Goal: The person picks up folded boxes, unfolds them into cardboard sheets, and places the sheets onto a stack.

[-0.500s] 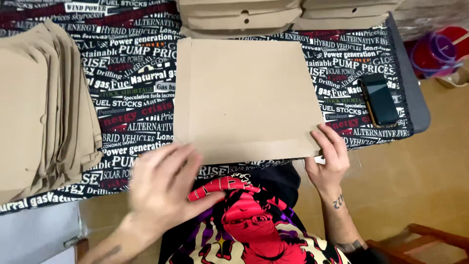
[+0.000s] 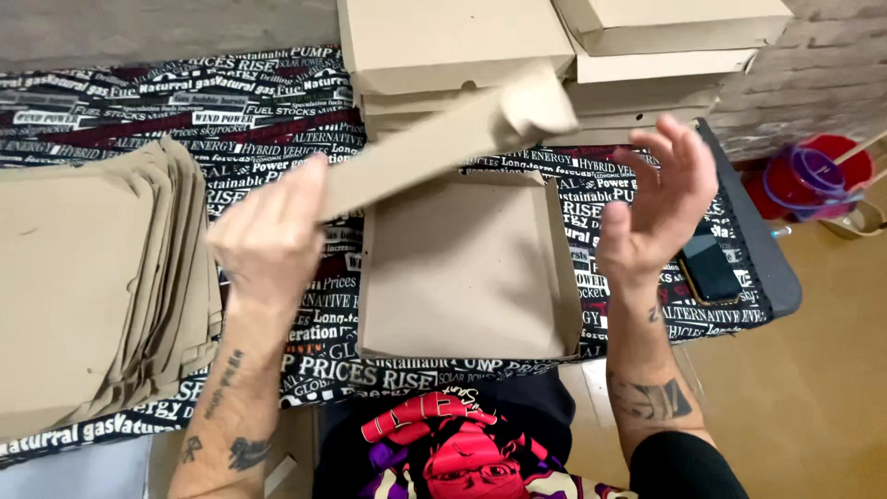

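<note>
Cardboard box (image 2: 467, 277) lies half-folded on the table (image 2: 277, 120), left hand (image 2: 268, 236) fingers clamped on its raised flap (image 2: 443, 139) to fold it, right hand (image 2: 656, 208) open beside, fingers apart.

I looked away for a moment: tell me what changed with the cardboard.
The flat sheet is now a part-folded box with raised sides. The left hand has lifted one flap; the right hand has let go, open. The flat stack and phone stayed put.
</note>
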